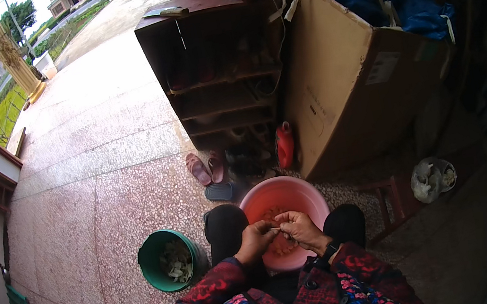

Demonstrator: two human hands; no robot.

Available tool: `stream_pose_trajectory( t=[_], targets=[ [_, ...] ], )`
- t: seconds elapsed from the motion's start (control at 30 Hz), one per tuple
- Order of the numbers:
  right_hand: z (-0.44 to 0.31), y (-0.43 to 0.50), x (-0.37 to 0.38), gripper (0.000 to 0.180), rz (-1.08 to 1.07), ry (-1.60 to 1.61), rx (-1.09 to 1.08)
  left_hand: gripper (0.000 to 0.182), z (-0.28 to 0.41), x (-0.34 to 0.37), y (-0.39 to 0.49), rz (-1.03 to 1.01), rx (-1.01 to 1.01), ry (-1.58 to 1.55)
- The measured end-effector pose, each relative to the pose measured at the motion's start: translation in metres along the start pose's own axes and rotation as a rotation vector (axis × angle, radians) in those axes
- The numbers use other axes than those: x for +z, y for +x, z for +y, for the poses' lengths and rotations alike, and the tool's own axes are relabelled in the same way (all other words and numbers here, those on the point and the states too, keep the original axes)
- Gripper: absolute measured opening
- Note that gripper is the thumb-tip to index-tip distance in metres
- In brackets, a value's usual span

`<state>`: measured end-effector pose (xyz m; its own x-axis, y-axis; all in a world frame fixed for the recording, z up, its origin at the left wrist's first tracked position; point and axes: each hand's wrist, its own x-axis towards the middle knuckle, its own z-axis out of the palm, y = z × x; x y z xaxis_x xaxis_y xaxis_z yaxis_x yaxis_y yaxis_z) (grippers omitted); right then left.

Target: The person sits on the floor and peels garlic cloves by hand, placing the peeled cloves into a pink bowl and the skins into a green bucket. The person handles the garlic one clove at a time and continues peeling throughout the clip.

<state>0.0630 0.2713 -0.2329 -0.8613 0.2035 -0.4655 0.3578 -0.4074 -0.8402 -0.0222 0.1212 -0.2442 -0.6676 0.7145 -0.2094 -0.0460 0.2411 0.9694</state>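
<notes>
Between my knees stands a pink plastic basin [313, 198] with small pieces lying on its bottom; their kind is not clear. Over it my left hand [257, 240] and my right hand [300, 231] meet at the fingertips. Both pinch one small, pale piece [277, 229], too small to name. A dark watch is on my right wrist. To the left of my knees, a green plastic bucket [149, 266] holds a heap of pale, flat scraps [177, 261].
Slippers [199, 169] and a red plastic bottle [285, 145] stand before a dark wooden shoe rack [226, 81]. A knife [172, 12] lies on its top. A large cardboard box [332, 73] is at the right, near clear plastic bags [427, 180] on a dark surface.
</notes>
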Motion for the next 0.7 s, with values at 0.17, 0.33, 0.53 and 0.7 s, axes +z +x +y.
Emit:
stream_pose_trajectory(
  t=[0.17, 0.33, 0.53, 0.7],
  targets=[
    [0.008, 0.008, 0.002, 0.033, -0.004, -0.006, -0.058, 0.011, 0.004, -0.007, -0.001, -0.069, -0.273, -0.259],
    [0.003, 0.001, -0.007, 0.025, 0.012, 0.126, 0.067, 0.016, 0.008, -0.02, -0.002, -0.153, -0.339, -0.586],
    [-0.001, 0.001, 0.006, 0.011, 0.015, -0.142, -0.149, 0.015, 0.007, -0.026, 0.0, -0.296, -0.461, -0.807],
    [0.001, 0.005, 0.006, 0.009, -0.057, -0.334, -0.295, 0.018, 0.003, -0.025, -0.002, -0.357, -0.45, -0.704]
  ],
)
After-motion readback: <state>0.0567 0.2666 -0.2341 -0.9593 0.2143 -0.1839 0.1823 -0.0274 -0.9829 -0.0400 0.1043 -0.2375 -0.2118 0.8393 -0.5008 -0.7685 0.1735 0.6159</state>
